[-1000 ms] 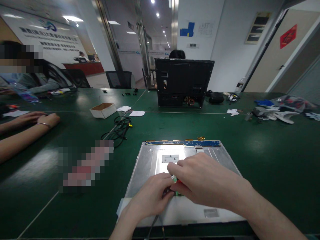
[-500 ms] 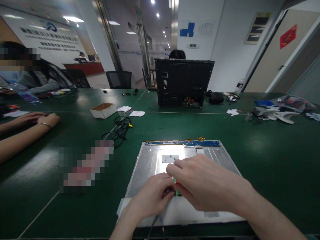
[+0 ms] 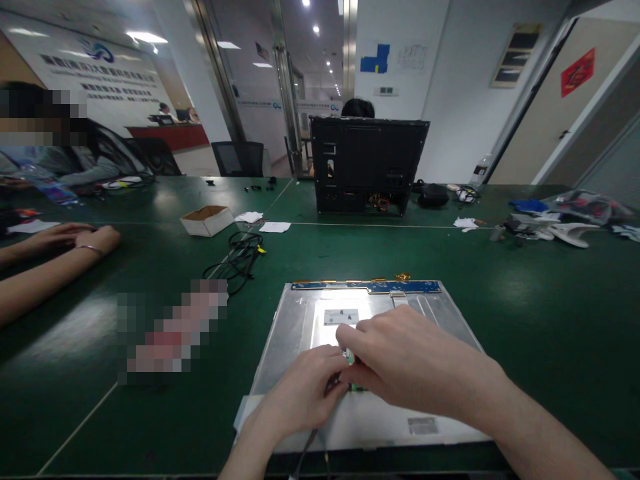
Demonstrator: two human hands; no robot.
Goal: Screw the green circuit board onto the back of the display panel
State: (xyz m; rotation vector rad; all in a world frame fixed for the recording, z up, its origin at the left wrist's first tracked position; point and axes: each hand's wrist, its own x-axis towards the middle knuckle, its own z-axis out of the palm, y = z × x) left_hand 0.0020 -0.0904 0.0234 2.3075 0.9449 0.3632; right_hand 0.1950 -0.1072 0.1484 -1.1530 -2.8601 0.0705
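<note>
A flat LCD panel lies metal back up before me, with a blue circuit strip along its far edge. On its near middle sits a small green circuit board, mostly covered by my fingers. My left hand is closed in a pinch at the board's left side; dark cables come out below it. Over the board, my right hand is curled round what looks like a screwdriver; only a bit of its whitish and green handle shows, and its tip is hidden.
A black monitor housing stands upright across the green table. To the left are coiled black cables, an open white box and a co-worker's hands. Plastic bags and scraps lie far right.
My right hand has turned and shifted slightly upward; the red bit seen between its fingers now shows whitish and dark. My left hand stays nearly still.
</note>
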